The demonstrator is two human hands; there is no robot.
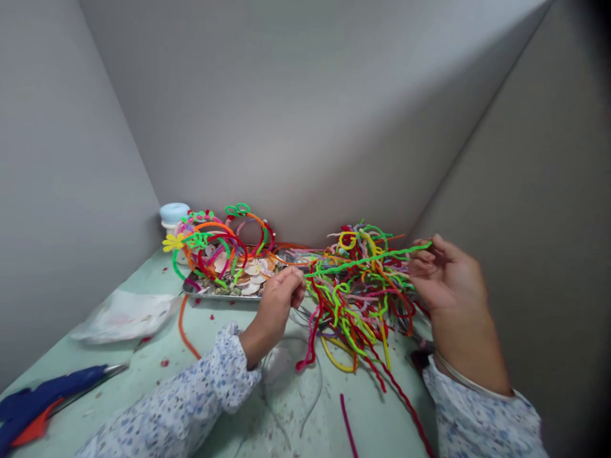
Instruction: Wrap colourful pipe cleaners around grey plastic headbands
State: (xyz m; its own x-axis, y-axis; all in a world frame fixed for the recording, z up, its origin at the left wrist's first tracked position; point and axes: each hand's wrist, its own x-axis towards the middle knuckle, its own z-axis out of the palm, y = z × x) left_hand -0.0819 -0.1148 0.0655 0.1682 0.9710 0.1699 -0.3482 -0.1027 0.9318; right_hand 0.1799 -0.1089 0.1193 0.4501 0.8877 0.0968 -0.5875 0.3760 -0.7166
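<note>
A bright green pipe cleaner (363, 260) stretches between my two hands, slightly wavy along its length. My left hand (282, 296) pinches its left end, fingers closed. Its right end is between the thumb and fingers of my right hand (446, 277), palm turned inward. Below and behind it lies a tangled heap of pipe cleaners (351, 312) in red, green, yellow, pink and orange. Just beyond my left hand is a metal tray (233, 297) of shells and small stones, with several pipe-cleaner headbands (214, 245) resting on it.
A blue-handled glue gun (57, 394) with an orange trigger lies at the front left. Behind it is a clear plastic bag (126, 316). A container with a light blue lid (174, 212) stands at the back left. Grey panels (305, 127) wall in the pale green table (157, 388).
</note>
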